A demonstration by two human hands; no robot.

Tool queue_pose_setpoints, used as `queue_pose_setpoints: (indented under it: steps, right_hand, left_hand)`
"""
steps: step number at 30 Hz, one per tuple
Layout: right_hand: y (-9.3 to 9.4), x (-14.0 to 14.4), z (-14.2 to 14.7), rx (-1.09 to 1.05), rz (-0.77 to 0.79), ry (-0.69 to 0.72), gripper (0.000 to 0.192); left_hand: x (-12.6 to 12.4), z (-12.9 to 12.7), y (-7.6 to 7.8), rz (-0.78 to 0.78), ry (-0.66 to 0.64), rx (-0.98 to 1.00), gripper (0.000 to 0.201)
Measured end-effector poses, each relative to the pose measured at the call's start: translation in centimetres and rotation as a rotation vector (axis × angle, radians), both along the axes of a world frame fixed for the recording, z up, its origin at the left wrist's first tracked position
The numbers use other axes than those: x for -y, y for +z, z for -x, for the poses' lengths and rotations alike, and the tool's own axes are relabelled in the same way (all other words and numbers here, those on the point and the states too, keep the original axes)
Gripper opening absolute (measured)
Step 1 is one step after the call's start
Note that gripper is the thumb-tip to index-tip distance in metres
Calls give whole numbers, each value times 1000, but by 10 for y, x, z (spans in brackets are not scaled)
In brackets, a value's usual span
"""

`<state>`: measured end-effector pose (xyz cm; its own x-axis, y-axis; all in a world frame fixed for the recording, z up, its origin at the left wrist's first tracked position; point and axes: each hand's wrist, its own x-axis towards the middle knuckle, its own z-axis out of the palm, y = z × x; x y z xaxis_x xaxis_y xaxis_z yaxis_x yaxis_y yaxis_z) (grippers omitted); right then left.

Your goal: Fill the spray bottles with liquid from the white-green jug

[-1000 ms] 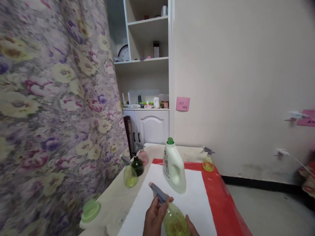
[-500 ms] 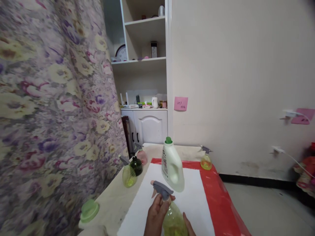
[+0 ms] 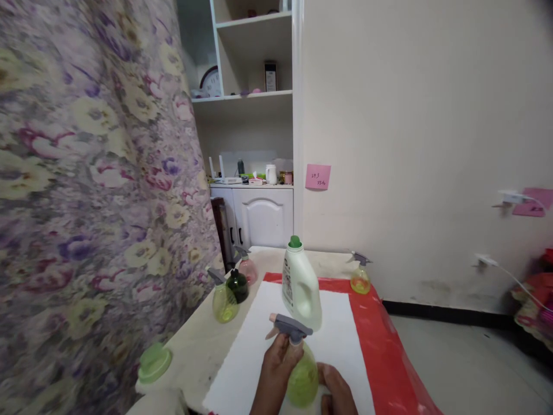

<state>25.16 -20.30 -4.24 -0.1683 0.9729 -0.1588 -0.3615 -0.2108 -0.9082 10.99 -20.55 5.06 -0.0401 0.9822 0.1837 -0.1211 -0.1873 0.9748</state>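
Here, at the lower centre of the frame, the left hand (image 3: 279, 374) wraps the neck of a green spray bottle (image 3: 302, 377) under its grey trigger head (image 3: 290, 328). The right hand (image 3: 337, 391) cups its smooth, probably light plastic belly above the table (image 3: 203, 346).

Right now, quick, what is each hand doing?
Left hand: closed around the neck of the green spray bottle, under its grey trigger head.
Right hand: holding the same bottle's body from the side.

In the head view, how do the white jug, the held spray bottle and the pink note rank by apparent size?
1. white jug
2. held spray bottle, similar; it is nearer the camera and partly covered by the left hand and right hand, so this is unsure
3. pink note
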Motion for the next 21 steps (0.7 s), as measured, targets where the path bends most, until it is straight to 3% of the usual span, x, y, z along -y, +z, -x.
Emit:
queue_pose_setpoints:
  steps: [6, 12, 17, 21]
  right_hand:
    - [-18, -10, 0, 163, -20, -172, 47]
    - [-29, -8, 1, 266, -101, -279, 25]
    - [-27, -1, 0, 393, -232, -368, 30]
    - [-25, 4, 11, 431, -383, -408, 42]
  left_hand:
    - [-12, -2, -16, -29, 29, -146, 32]
    - [-9, 7, -31, -3, 30, -275, 39]
    - [-1, 33, -40, -42, 3, -396, 43]
    - [-3, 65, -57, -40, 185, -622, 41]
